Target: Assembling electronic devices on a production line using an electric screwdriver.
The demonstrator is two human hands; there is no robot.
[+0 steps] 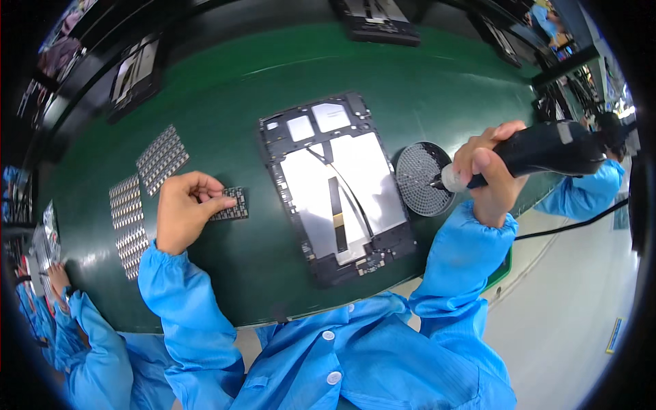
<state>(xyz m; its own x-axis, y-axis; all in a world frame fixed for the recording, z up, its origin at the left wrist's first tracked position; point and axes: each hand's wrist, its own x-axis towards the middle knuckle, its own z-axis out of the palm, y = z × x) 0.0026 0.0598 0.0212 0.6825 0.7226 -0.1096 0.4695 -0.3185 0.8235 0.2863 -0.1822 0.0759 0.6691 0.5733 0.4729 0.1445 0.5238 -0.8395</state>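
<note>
Right hand (488,164) is wrapped snugly around a black powered screwdriver (550,149), fingers closed near its pale nose, with the tip at a round grey tray (413,176). Left hand (183,208) has thumb and fingers curled nearly together, touching a small dark card of parts (237,205); can't tell if it's actually pinching it.

That round tray is full of little dimples and has a darker patch along its far side; whatever's in them is too small to make out. It sits just right of an opened tablet-like device (379,171), silver panel up, lying slightly tilted mid-table.

Two more part sheets (162,158) (128,225) lie left of the left hand. Green tabletop (232,287) shows between card and device, plus a wide stretch beyond it. The device's lower end is near the front edge.
</note>
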